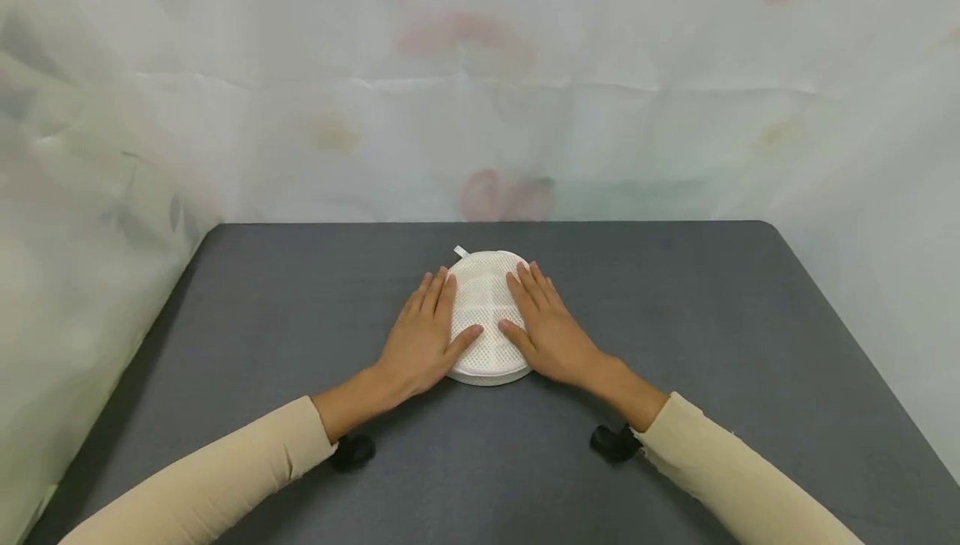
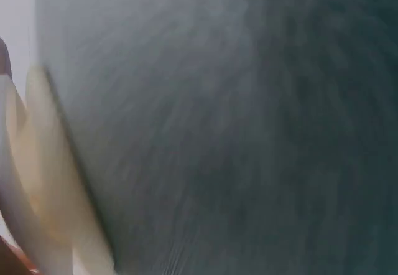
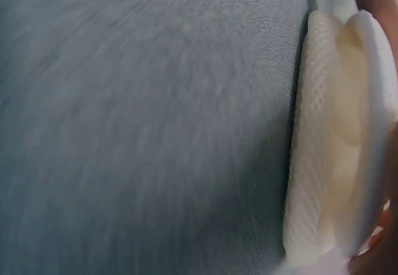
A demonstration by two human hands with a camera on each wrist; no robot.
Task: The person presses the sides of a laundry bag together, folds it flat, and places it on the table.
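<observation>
- At the middle of the grey table, in the head view, a round white mesh pad lies flat, with a small white tab at its far-left edge. It reads slightly longer from near to far than across, though the slant of the view may account for that.
- The left hand lies on the pad's left rim and the right hand on its right rim. Both are flat with fingers straight and pointing away from the person; each thumb reaches inward across the mesh, and the two thumb tips are near each other but apart. Neither hand pinches or curls round anything. The pad sits squarely between them, so both are equally close.
- Bare tabletop runs on every side of the pad, widest to left and right. The far edge meets a pale patterned curtain, and the table's edges are well apart from the pad.
- In the left wrist view, blurred, the pad's cream edge stands at the left border against grey cloth; the hand's state cannot be read here.
- In the right wrist view the pad's mesh rim rises at the right over the grey surface, showing stacked layers; only slivers of skin show.
</observation>
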